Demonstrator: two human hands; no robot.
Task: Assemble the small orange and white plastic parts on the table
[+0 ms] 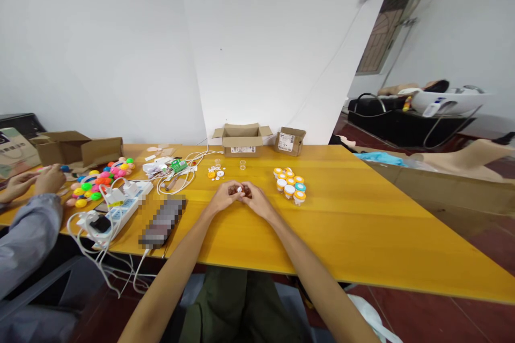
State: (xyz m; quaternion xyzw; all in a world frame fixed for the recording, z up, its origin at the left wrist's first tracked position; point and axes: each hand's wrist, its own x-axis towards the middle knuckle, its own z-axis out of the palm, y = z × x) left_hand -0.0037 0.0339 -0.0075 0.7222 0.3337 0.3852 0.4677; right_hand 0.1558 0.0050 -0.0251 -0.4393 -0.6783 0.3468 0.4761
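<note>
Dev: Status of left hand (pixel 226 196) and right hand (pixel 254 198)? Reference everything to the open box (pixel 242 139).

Ops: Both rest on the table (pixel 362 214), straight in front of the open box on its near side, well apart from it. Fingertips meet. Fingers of both are curled in, pinching one small white piece (pixel 240 189) between them.

Dev: Piece details?

Ops: Can't tell. It's white, tiny and mostly hidden by the fingers.

Dev: Between hands and box?

Ops: Clear cup (pixel 242 164), upright, alone, near the box front. Loose lids (pixel 216 173), white and orange, lie in front of the box, slightly left.

Dev: Right of the box?

Ops: Small box (pixel 290 141) sits just beside it, flaps open, label facing this way. Front-right of the open box is a cluster of small jars (pixel 289 185), upright, packed touching, mostly orange lids, some teal. It's near the right hand, not touching it.

Dev: Left?

Ops: White cables (pixel 177 171) lie front-left of the box, then a power strip (pixel 120 206). Coloured balls (pixel 100 182) lie far left of the box. Another person's hand (pixel 50 179), grey sleeve (pixel 28 236), rests just beside those balls.
</note>
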